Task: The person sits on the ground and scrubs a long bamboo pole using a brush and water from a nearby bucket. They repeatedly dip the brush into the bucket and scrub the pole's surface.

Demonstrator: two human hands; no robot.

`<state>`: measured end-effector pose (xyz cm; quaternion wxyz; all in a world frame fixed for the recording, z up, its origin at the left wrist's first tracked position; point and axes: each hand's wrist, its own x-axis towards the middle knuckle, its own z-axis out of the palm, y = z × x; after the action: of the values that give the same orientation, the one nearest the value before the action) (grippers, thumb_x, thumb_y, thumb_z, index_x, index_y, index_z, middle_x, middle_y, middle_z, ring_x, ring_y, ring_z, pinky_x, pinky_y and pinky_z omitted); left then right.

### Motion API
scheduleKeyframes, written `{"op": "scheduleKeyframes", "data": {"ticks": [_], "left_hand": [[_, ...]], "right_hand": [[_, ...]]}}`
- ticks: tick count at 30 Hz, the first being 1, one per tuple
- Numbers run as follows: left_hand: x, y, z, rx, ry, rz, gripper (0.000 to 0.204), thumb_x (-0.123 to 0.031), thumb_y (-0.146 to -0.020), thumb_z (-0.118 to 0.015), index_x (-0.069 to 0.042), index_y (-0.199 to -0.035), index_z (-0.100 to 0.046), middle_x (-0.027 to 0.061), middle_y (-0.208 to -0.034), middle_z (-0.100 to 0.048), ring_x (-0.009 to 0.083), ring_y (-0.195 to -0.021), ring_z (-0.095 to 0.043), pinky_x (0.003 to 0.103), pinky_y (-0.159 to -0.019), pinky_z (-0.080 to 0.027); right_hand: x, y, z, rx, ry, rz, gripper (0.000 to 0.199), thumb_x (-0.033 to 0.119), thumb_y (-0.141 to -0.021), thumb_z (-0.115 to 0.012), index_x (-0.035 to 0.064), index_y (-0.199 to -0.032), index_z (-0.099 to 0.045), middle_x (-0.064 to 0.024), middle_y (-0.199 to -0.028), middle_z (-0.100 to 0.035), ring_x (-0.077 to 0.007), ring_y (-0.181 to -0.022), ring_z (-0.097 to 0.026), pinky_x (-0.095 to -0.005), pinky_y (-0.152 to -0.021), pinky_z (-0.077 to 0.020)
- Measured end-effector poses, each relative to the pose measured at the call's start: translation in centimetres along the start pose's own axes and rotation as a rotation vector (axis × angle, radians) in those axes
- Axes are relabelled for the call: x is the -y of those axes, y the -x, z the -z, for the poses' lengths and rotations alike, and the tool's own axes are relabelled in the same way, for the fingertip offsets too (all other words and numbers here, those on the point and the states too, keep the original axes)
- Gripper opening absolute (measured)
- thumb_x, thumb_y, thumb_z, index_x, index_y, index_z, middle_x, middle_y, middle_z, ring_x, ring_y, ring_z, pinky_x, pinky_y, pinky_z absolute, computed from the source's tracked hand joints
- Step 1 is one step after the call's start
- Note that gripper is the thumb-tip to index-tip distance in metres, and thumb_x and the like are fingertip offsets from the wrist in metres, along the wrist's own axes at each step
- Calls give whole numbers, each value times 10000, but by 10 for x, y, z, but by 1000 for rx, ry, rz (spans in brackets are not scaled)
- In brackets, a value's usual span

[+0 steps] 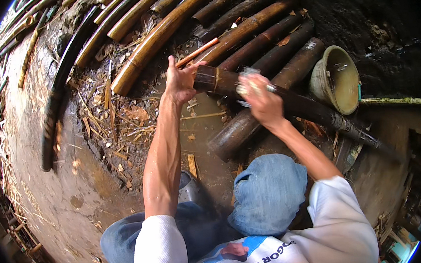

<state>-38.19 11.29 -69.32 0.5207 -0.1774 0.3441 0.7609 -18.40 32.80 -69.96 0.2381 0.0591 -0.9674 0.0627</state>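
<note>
A dark, wet bamboo pole (308, 104) slants across in front of me, from near my left hand down to the right. It lies over another thick brown bamboo length (235, 133). My left hand (181, 80) is at the pole's left end, thumb up and fingers stretched out, with the fingertips at the cut end. Partway along the pole, my right hand (267, 107) is closed on a pale crumpled wad (250, 84) pressed against its surface. Motion blurs the wad and the fingers, so its exact kind is unclear.
Several brown and black bamboo poles (150, 49) lie in a row at the far side. A greenish bucket (320, 83) leans at the right. One long black pole (54, 112) lies at the left. Leaf litter and chips (115, 125) cover muddy ground. An orange-brown stick (196, 52) lies beyond my left hand.
</note>
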Motion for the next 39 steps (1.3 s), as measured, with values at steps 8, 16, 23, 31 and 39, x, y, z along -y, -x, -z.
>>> {"op": "scheduleKeyframes", "data": {"ticks": [8, 16, 23, 31, 39], "left_hand": [[7, -6, -4, -7, 80, -93, 1197, -950, -933, -126, 41, -1494, -495, 236, -1505, -576, 356, -1404, -532, 579, -1250, -290], [11, -9, -15, 32, 58, -66, 1251, -955, -923, -106, 78, -1561, -406, 262, -1547, -528, 366, -1437, -501, 604, -1265, -255], [0, 1, -5, 29, -9, 11, 861, -708, -1043, -436, 41, -1451, -551, 204, -1444, -612, 314, -1301, -592, 533, -1174, -376], [8, -34, -2, -5, -509, -272, 415, -354, -1146, -482, -103, -1439, -635, 102, -1399, -667, 212, -1222, -650, 414, -1020, -531], [31, -52, 27, -185, -1295, -719, 643, -603, -1151, -206, -87, -1369, -521, 114, -1157, -613, 176, -901, -601, 354, -692, -518]], "right_hand": [[68, -93, -51, -12, -127, 106, 417, 188, -1021, -648, 78, -1423, -656, -96, -1447, -645, -310, -1342, -634, -364, -891, -662], [46, -64, -49, 4, -135, 39, 490, 137, -985, -673, 105, -1473, -640, -91, -1549, -603, -357, -1415, -582, -387, -999, -639], [24, 22, 5, 165, -37, 69, 580, 53, -991, -590, 157, -1561, -576, -22, -1640, -523, -304, -1546, -439, -511, -1289, -314], [29, -65, -26, -58, -82, -72, 523, 329, -973, -742, 133, -1446, -640, -132, -1408, -638, -332, -1315, -609, -518, -1213, -405], [-128, 107, 57, 43, 230, -439, 288, 289, -1054, -612, 74, -1161, -770, -142, -1253, -737, -385, -1209, -674, -513, -1016, -561]]}}
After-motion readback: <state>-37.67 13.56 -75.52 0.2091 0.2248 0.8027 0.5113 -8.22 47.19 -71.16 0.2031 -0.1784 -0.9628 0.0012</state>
